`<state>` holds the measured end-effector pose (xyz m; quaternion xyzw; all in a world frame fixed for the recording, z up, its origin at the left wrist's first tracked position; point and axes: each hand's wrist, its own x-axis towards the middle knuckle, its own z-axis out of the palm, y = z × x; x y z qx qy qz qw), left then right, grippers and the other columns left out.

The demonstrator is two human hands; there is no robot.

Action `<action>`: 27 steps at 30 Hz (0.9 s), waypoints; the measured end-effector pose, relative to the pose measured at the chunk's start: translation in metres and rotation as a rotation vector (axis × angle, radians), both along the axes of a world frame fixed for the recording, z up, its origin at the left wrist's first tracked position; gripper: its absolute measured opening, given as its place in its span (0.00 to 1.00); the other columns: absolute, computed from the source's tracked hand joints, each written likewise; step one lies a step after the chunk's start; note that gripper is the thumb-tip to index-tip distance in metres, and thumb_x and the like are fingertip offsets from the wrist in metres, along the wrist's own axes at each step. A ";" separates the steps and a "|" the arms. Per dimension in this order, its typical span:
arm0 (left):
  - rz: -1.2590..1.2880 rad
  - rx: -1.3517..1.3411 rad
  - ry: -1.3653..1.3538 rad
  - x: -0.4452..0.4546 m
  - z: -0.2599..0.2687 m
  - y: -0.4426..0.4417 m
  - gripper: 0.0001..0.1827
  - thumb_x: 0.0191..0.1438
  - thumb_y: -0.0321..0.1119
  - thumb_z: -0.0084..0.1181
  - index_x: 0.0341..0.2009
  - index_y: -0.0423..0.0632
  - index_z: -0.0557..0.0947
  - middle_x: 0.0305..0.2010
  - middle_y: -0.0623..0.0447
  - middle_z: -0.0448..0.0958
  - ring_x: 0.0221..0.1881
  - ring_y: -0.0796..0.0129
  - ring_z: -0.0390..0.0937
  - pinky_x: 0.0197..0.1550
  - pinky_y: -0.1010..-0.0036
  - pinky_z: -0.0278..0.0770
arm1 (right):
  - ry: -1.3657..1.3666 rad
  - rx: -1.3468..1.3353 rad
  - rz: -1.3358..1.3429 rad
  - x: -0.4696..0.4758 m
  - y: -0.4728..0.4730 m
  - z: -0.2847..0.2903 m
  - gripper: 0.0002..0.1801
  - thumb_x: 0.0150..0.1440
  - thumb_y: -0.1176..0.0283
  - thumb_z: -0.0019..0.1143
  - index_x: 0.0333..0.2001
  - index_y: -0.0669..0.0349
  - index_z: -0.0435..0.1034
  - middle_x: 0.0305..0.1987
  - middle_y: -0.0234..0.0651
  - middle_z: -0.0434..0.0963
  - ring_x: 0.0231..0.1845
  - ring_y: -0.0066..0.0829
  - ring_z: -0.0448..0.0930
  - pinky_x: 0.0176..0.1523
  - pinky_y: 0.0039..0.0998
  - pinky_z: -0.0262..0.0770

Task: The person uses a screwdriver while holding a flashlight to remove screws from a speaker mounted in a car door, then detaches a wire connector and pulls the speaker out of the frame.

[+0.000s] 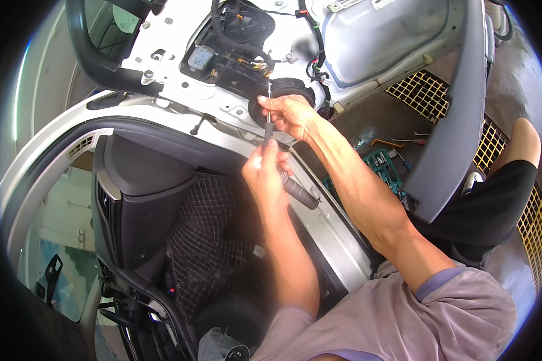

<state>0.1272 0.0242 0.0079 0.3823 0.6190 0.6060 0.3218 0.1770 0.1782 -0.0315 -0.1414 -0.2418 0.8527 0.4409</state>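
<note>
My left hand [268, 173] is wrapped around the grip of a dark driver tool [300, 192], whose cylindrical grip end sticks out below the fingers. A slim metal shaft [268, 118] runs up from the tool. My right hand [293, 115] pinches that shaft between thumb and fingers. At its upper end, a metal tip [269, 86] is at the edge of a black round door speaker [293, 85], beside a black module [237, 79] with wires. Whether the tip sits on a screw cannot be seen. Both parts are on a white car door's bare inner panel [198, 97].
A dark wiring harness [318, 40] runs down the door panel. Past the sill [338, 239], a teal tool case [381, 169] and loose hand tools lie on the floor. A grey door trim panel [454, 113] stands at right. The dashboard [144, 167] is at left.
</note>
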 end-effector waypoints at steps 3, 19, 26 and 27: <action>-0.037 -0.047 -0.212 -0.004 0.004 0.002 0.19 0.66 0.44 0.51 0.44 0.38 0.78 0.23 0.55 0.70 0.20 0.73 0.67 0.23 0.76 0.66 | -0.305 0.121 -0.218 0.004 -0.007 0.012 0.20 0.53 0.62 0.73 0.38 0.66 0.75 0.29 0.34 0.80 0.23 0.19 0.75 0.21 0.19 0.68; -0.236 -0.074 -0.575 -0.017 -0.006 -0.001 0.21 0.67 0.48 0.47 0.48 0.42 0.76 0.21 0.57 0.69 0.20 0.71 0.67 0.23 0.73 0.66 | -1.116 0.487 -0.865 -0.022 0.001 0.029 0.16 0.56 0.65 0.57 0.37 0.71 0.76 0.35 0.62 0.80 0.40 0.59 0.83 0.48 0.48 0.79; -0.286 -0.084 -0.446 -0.025 -0.012 -0.002 0.23 0.65 0.49 0.52 0.49 0.40 0.75 0.21 0.52 0.74 0.18 0.69 0.70 0.21 0.73 0.69 | -1.268 0.540 -0.878 -0.023 0.007 0.040 0.14 0.54 0.67 0.56 0.32 0.71 0.79 0.33 0.61 0.81 0.40 0.57 0.84 0.47 0.46 0.81; -0.308 -0.081 -0.446 -0.026 -0.015 -0.001 0.23 0.65 0.49 0.52 0.49 0.40 0.75 0.21 0.51 0.74 0.18 0.69 0.70 0.21 0.73 0.69 | -1.268 0.544 -0.895 -0.025 0.009 0.037 0.15 0.54 0.67 0.56 0.32 0.71 0.79 0.33 0.61 0.81 0.40 0.57 0.84 0.47 0.46 0.81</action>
